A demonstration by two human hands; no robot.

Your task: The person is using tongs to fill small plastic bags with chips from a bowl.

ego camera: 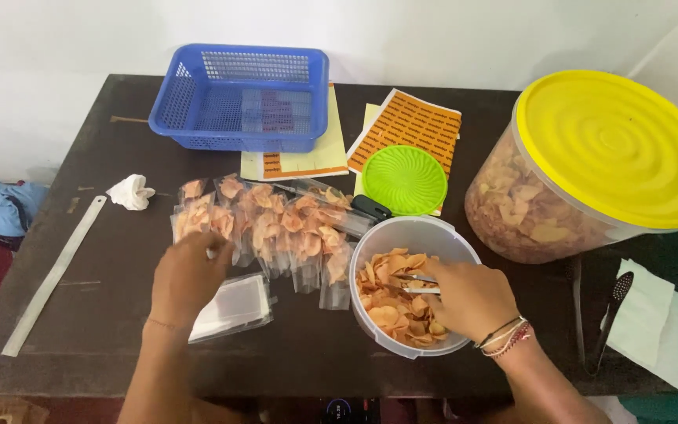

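My right hand (468,298) reaches into a clear round tub (411,233) of orange chips (390,302) and grips small metal tongs (416,283) over them. My left hand (188,276) rests on a row of small clear bags filled with chips (276,224), its fingers touching one bag at the near left end. A stack of empty clear bags (233,306) lies just right of that hand.
A big clear tub with a yellow lid (614,145) stands at the right. A blue basket (238,98), orange sticker sheets (410,122) and a green lid (404,179) lie at the back. A metal ruler (52,275), crumpled tissue (130,191), black tongs (610,310) and paper napkins (661,330) lie on the dark table (103,314).
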